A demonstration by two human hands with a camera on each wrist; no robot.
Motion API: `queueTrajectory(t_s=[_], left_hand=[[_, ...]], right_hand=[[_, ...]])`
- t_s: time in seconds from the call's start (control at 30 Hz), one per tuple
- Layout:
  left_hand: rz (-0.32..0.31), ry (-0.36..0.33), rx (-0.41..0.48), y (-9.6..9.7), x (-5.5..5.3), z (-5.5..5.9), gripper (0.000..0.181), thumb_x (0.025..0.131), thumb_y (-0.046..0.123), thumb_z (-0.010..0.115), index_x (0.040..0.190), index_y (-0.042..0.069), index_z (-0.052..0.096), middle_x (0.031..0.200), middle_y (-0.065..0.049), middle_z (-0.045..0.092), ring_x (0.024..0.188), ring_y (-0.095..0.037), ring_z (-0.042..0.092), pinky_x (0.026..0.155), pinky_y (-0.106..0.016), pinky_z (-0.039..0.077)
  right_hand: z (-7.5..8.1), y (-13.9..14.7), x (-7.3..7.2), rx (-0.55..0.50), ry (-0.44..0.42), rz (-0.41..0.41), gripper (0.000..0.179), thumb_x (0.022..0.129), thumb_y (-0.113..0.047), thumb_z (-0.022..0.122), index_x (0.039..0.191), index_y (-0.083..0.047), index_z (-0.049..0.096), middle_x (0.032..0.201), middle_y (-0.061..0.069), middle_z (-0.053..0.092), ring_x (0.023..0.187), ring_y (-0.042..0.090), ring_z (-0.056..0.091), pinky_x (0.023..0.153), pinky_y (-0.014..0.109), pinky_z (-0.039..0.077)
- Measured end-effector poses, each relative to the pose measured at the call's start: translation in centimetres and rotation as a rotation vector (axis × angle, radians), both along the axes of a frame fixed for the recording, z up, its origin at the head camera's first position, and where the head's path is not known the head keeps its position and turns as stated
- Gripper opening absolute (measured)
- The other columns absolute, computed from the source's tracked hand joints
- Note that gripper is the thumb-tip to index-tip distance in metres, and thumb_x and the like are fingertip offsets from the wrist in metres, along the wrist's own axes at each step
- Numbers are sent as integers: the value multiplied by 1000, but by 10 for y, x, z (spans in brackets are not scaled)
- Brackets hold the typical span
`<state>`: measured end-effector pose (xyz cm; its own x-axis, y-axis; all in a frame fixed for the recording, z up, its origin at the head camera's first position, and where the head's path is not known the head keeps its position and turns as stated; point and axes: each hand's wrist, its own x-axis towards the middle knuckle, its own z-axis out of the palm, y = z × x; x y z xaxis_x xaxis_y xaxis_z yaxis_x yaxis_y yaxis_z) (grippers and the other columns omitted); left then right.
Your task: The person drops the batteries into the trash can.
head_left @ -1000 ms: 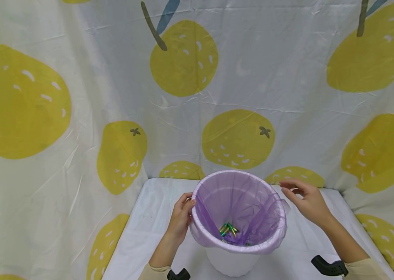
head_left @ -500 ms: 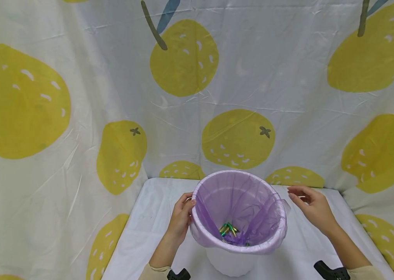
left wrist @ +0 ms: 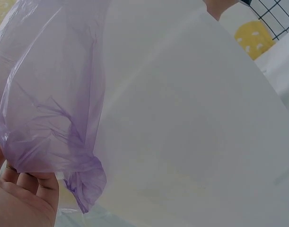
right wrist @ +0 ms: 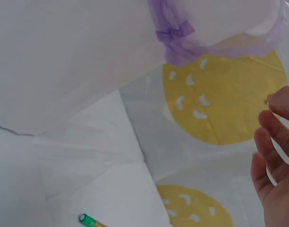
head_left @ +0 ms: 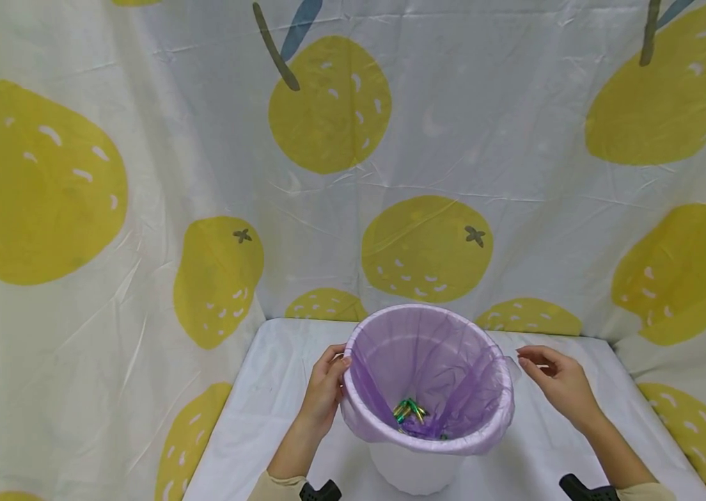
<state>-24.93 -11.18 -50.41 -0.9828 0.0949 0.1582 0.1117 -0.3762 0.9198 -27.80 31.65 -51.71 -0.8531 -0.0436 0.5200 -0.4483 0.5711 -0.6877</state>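
A white bin stands on the table, lined with a purple plastic bag folded over its rim. Several green-and-gold batteries lie at its bottom. My left hand grips the rim on the left, thumb in front. In the left wrist view, that hand's fingers show beside the bag's gathered edge. To the right of the bin, apart from it, my right hand hovers with loosely bent fingers; no held thing can be made out. Another battery lies on the table in the right wrist view.
A white sheet covers the table. Behind and on both sides hangs a pale curtain printed with yellow fruit. A dark wire grid appears in the left wrist view's corner.
My right hand has moved slightly right, away from the bin's rim, and then a little lower. The left hand and the bin have stayed in place.
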Motion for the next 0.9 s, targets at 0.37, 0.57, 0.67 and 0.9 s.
queueTrajectory(t_s=[0.37, 0.57, 0.67, 0.9], left_hand=[[4, -4, -6, 0, 0, 0, 39, 102, 14, 60, 132, -10, 52, 111, -12, 65, 87, -19, 64, 73, -30, 55], [-1, -2, 2, -1, 1, 0, 40, 101, 15, 60, 132, -10, 52, 112, -13, 65, 88, -20, 64, 74, -31, 55], [0, 3, 5, -1, 0, 1, 39, 102, 14, 60, 132, -10, 53, 112, -14, 65, 88, -20, 64, 74, -31, 55], [-1, -6, -5, 0, 1, 2, 39, 102, 14, 59, 131, -10, 52, 113, -16, 65, 88, -20, 64, 74, -30, 55]], right_hand=[[-20, 0, 5, -3, -87, -13, 17, 98, -6, 71, 113, 1, 73, 100, 6, 74, 90, -6, 62, 75, 9, 47], [-32, 1, 6, 6, -120, -52, 18, 99, -10, 70, 114, -1, 73, 98, 6, 73, 89, -6, 61, 75, 9, 47], [-41, 2, 4, -5, -146, -70, 20, 99, -11, 70, 115, 2, 72, 100, 9, 73, 89, -7, 60, 74, 8, 47], [-67, 1, 4, -12, -242, -143, 26, 99, -15, 71, 118, 3, 71, 103, 15, 73, 87, -8, 57, 73, 9, 45]])
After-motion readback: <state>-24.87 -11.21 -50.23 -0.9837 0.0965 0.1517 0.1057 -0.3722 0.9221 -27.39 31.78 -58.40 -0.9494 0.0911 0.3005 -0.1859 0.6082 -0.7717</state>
